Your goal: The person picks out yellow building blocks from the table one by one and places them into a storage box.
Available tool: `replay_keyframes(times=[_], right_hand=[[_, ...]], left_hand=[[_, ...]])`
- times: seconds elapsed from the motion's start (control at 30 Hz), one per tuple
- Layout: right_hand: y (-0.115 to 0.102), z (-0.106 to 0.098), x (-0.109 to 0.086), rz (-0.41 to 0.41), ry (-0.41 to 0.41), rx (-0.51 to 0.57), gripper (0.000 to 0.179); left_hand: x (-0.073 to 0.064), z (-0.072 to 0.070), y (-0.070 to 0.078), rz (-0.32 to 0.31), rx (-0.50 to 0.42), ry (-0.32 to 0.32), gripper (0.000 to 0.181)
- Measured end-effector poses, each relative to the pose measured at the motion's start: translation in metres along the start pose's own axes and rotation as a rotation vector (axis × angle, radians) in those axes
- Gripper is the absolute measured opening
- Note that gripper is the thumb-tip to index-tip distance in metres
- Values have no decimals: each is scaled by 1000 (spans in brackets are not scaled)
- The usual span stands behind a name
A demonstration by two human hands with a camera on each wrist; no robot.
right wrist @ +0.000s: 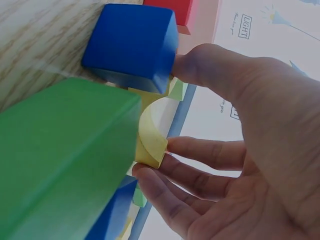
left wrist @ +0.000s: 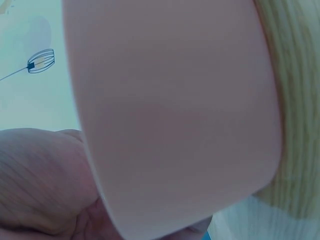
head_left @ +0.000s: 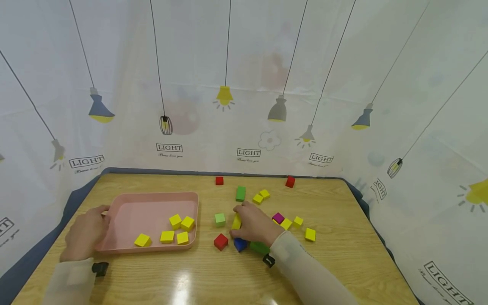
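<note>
While right hand [head_left: 254, 221] pinches yellow block [head_left: 236, 221], left hand [head_left: 85, 231] seemingly grips tray [head_left: 141, 212]; wooden table [head_left: 152, 279], lamp-print sheet [head_left: 190, 55] behind.

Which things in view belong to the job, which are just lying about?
Likely the job:
left hand, holding pink tray
right hand, gripping yellow arch block
yellow blocks, in tray and loose

Likely just lying about:
red blocks
green blocks
blue block
purple block

1. Near the middle of the far edge of your table [head_left: 362, 254], you have a red cube [head_left: 219, 181].
2. Along that edge, toward the far-right corner, you see a second red block [head_left: 290, 182].
3. Behind the table, you face a white backdrop [head_left: 251, 51] printed with hanging lamps [head_left: 277, 110].
</note>
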State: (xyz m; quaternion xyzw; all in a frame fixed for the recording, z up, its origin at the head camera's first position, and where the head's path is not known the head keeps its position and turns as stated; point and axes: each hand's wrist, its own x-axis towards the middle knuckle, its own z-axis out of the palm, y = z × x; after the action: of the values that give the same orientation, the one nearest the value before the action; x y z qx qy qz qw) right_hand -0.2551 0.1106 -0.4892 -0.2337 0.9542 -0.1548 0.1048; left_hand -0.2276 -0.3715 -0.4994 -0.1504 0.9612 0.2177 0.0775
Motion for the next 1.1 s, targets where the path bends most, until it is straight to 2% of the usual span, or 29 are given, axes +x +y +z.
replay_keyframes(times=[0.27, 0.5, 0.77, 1.1], right_hand=[[-5, -8, 3, 34, -7, 67, 75], [-18, -16, 7, 55, 9, 101, 74], [-40, -19, 13, -23, 73, 90, 73], [-78, -14, 32, -52, 55, 69, 72]], left_hand=[[-3, -1, 3, -21, -14, -5, 52], [-3, -1, 4, -16, -12, -1, 52], [-2, -1, 2, -8, -9, 0, 52], [-5, -1, 4, 4, 8, 8, 51]])
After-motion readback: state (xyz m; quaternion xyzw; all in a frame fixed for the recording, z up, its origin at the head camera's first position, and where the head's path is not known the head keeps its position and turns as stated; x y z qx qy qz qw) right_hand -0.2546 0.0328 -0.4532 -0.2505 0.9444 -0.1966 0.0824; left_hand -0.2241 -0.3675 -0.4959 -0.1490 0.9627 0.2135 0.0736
